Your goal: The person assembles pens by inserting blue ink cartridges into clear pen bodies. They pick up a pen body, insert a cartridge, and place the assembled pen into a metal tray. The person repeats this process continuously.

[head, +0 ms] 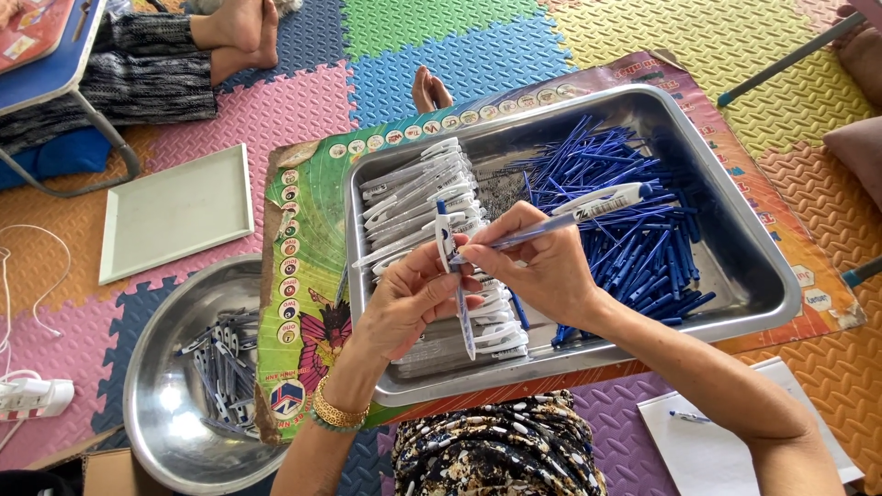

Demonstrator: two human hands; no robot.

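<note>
I'm viewing through one head-worn camera, looking steeply down and close onto the steel tray (772, 276), its far edge toward twelve o'clock.

foam floor mats (441, 41) | poster board (308, 239) | round bowl (152, 386) | white tray (175, 211)

Round steel bowl (161, 404) lay on coloured foam floor mats (441, 55); white square tray (175, 211) sat beside it; white sheet with blue pen (689, 418) lay at lower right.
</note>
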